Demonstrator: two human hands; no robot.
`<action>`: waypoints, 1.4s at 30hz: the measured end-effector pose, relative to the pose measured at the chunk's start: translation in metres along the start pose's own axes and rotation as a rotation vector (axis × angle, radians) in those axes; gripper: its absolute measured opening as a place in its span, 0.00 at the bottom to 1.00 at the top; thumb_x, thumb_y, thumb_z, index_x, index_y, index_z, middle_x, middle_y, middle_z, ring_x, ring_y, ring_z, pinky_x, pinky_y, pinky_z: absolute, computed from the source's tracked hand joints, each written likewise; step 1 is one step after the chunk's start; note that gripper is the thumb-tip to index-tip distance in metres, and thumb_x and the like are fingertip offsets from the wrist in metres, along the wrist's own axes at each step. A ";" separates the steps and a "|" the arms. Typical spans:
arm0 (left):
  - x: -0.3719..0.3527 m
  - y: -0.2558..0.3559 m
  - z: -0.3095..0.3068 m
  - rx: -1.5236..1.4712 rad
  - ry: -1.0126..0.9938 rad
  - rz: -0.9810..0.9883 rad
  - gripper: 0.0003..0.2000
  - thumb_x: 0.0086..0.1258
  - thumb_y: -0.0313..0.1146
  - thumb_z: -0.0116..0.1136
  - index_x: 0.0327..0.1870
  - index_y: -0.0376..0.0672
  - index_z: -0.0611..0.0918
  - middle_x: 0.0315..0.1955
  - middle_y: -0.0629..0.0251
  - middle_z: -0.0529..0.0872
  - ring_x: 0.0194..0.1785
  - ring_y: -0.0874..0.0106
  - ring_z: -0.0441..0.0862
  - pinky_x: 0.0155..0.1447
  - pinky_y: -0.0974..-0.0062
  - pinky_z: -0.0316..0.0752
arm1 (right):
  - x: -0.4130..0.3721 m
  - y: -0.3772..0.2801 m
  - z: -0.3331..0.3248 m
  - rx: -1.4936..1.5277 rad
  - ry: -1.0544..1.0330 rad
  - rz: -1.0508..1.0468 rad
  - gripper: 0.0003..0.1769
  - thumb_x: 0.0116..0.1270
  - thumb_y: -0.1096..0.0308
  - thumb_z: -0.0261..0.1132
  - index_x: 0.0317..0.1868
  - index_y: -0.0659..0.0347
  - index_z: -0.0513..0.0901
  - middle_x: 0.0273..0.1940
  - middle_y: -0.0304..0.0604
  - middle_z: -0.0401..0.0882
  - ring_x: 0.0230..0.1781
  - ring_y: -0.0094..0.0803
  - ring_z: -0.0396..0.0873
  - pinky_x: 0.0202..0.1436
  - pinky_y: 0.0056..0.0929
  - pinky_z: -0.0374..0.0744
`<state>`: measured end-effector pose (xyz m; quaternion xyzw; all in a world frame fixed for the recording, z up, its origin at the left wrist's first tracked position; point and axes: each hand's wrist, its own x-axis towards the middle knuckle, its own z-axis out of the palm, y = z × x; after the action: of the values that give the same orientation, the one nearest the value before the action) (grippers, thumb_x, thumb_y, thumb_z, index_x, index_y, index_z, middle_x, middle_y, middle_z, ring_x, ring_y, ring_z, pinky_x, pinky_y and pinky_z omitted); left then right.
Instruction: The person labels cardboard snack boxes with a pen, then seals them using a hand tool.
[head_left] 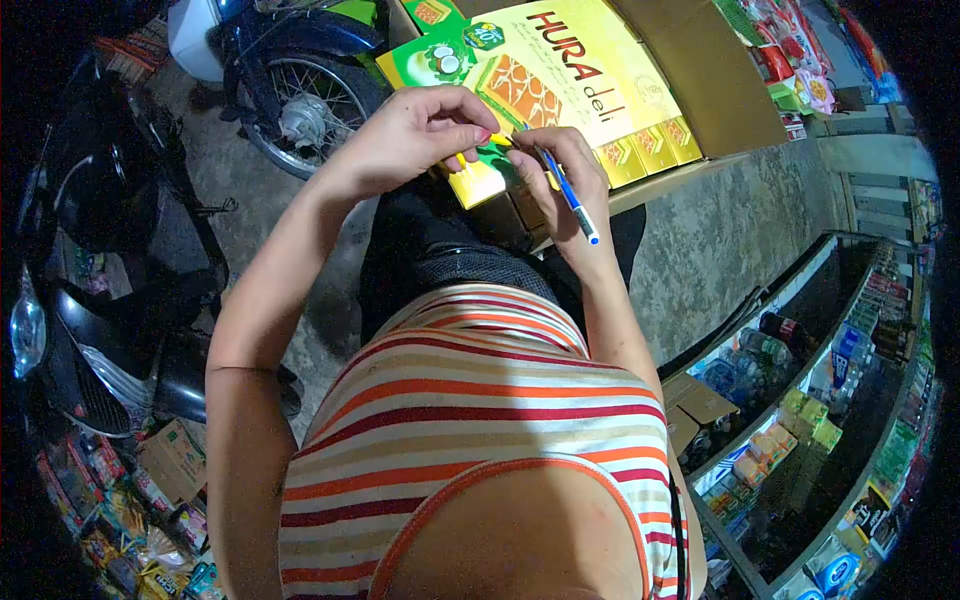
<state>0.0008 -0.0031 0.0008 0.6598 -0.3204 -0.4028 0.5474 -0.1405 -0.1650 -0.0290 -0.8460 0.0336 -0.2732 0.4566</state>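
My left hand [430,135] is closed, its thumb and fingers pinching a small yellow item [500,139] whose other end reaches my right hand. My right hand [565,180] is curled closed, with a blue and white pen [568,195] lying along it, tip end pointing toward me. Both hands are close together above the lower edge of a yellow and green HURA deli box [610,65]. That box lies on smaller yellow boxes [651,150] inside an open cardboard carton [740,80]. What the yellow item is cannot be made out.
A motorbike wheel [303,118] stands at the upper left, with a dark motorbike [110,350] at the left. Metal-edged shelves [790,440] with bottles and small packs are at the lower right. Packaged goods [150,540] fill the lower left corner.
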 end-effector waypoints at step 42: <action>0.012 -0.007 0.036 1.069 0.116 0.497 0.06 0.68 0.30 0.55 0.40 0.38 0.74 0.31 0.55 0.77 0.37 0.53 0.81 0.40 0.59 0.76 | -0.004 0.017 0.000 0.335 0.114 0.267 0.09 0.70 0.72 0.63 0.47 0.66 0.81 0.38 0.46 0.83 0.38 0.27 0.82 0.44 0.24 0.78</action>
<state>-0.0259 -0.0286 -0.0112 0.7701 -0.5936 -0.0083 0.2335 -0.1404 -0.1736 -0.0443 -0.7295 0.1253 -0.2593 0.6204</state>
